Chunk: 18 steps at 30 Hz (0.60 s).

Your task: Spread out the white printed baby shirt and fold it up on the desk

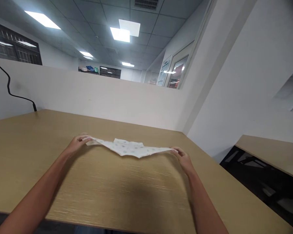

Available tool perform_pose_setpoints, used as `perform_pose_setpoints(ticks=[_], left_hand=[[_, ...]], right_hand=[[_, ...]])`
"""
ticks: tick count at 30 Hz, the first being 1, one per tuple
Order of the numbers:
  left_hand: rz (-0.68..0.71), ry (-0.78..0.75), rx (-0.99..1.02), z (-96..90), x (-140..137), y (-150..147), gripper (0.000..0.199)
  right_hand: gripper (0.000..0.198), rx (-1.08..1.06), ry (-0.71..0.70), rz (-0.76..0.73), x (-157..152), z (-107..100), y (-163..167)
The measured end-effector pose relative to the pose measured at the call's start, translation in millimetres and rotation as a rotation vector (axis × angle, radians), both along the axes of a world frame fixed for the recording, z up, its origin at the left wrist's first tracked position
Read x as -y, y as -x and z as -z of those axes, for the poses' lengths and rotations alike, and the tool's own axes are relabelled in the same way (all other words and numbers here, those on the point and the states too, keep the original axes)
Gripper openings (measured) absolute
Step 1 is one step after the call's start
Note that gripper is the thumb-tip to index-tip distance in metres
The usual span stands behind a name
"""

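A thin white cloth (132, 149) with small faint grey-green prints is stretched sideways over the wooden table. Its shape resembles a small garment, though I cannot tell for certain. My left hand (78, 143) pinches the left end between thumb and fingers. At the opposite end, my right hand (182, 156) grips the other tip in the same way. The middle of the cloth sags toward me, and a wider part lies behind it, close to or on the tabletop.
The wooden table (107, 195) meets a low white partition (112, 100) at the back. A black cable (9, 84) hangs down at the back left. White wall (224, 97) rises on the right, with another wooden table (271, 152) beyond the right edge.
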<state>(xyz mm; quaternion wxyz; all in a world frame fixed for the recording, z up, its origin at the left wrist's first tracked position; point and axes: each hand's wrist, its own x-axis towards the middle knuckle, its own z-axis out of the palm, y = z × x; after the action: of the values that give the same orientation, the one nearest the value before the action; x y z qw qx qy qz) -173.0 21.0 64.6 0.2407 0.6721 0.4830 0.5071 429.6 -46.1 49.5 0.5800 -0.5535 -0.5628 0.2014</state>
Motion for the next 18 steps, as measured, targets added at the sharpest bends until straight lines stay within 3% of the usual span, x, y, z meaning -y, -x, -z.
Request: perform_pose_setpoints(ticks=[3, 6, 9, 12, 15, 18], left_hand=[[0.228, 0.212, -0.14, 6.0, 9.4, 21.7, 0.055], [0.29, 0.348, -0.162, -1.2, 17.8, 31.2, 0.057], [0.233, 0.377, -0.185, 2.9, 16.5, 30.4, 0.067], [0.187, 0.336, -0.332, 20.0, 5.7, 27.8, 0.072], [0.155, 0.265, -0.505, 35.0, -5.1, 27.7, 0.066], [0.174, 0.234, -0.553, 38.2, -7.8, 27.1, 0.059]], right_hand=[[0.051, 0.09, 0.234, -0.226, 15.4, 3.5, -12.3], [0.047, 0.148, 0.344, -0.328, 26.1, -3.2, -18.3], [0.044, 0.201, 0.358, -0.268, 26.3, -1.1, -16.8], [0.045, 0.3, 0.377, -0.211, 19.0, 12.5, -13.7], [0.051, 0.419, 0.376, -0.126, 11.8, 26.6, -13.1], [0.049, 0.504, 0.377, -0.057, 9.2, 32.4, -12.2]])
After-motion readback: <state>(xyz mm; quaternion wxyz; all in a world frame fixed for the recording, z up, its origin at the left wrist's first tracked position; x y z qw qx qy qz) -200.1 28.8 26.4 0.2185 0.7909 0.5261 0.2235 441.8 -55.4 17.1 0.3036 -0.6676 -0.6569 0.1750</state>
